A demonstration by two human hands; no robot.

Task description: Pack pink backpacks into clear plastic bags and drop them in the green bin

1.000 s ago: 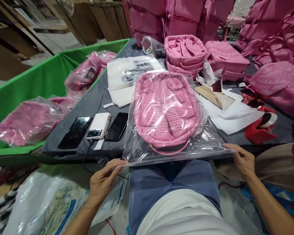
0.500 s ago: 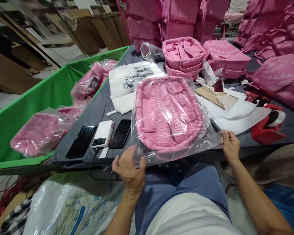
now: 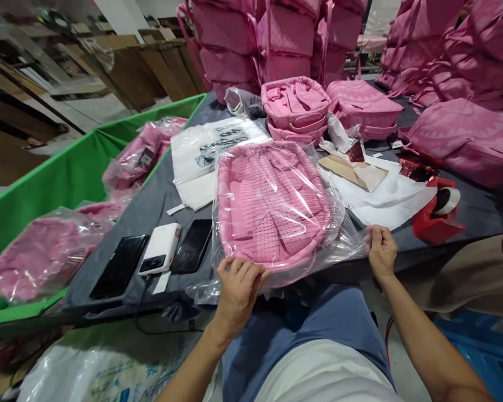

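In front of me a pink backpack [image 3: 272, 206] lies with its straps up inside a clear plastic bag [image 3: 339, 245], at the table's near edge. My left hand [image 3: 241, 285] is closed on the bag's near edge, just below the backpack's lower left side. With fingers pinched, my right hand [image 3: 380, 248] grips the bag's loose right corner, which is pulled out to the side. Slack film spreads between the backpack and my right hand. More loose film lies to the left of my left hand.
Left of the bag lie two black phones [image 3: 119, 265] and a white power bank [image 3: 161, 248]. A green-lined bin [image 3: 96, 151] holds bagged pink backpacks. To the right are white paper [image 3: 385, 195] and a red tape dispenser [image 3: 436, 215]. Pink backpacks [image 3: 295, 106] stand behind.
My left hand has moved up and right and closed on the bag's near edge. My right hand keeps its grip on the corner. The view has shifted slightly.
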